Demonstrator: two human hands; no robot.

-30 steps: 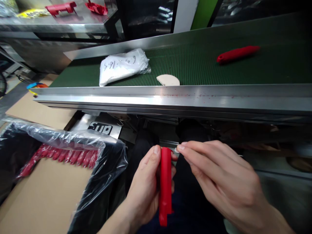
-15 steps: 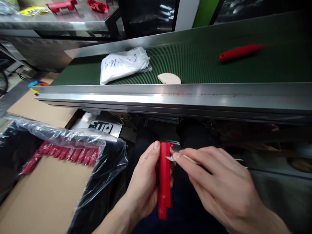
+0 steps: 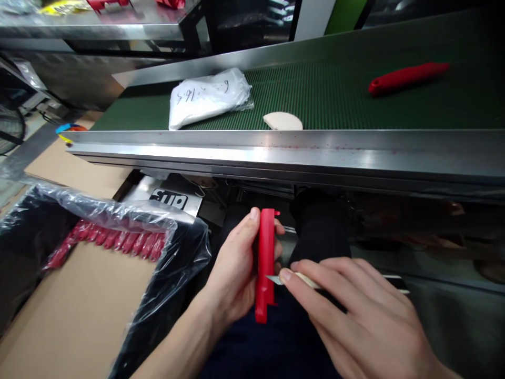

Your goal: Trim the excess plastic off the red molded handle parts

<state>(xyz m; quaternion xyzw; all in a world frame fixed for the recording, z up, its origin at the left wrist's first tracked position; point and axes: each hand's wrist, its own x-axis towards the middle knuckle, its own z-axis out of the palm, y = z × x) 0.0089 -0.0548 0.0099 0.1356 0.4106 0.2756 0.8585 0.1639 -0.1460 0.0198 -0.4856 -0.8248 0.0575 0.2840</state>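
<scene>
The left hand grips a red plastic piece upright, its long axis running away from the body; from the right, the right hand pinches a small blade against its edge.

In front of you runs a green conveyor belt with a shiny steel side rail catching the light. A steel shelf sits at your upper left. Brown cardboard lies low on your left, partly draped in clear plastic sheeting
</scene>
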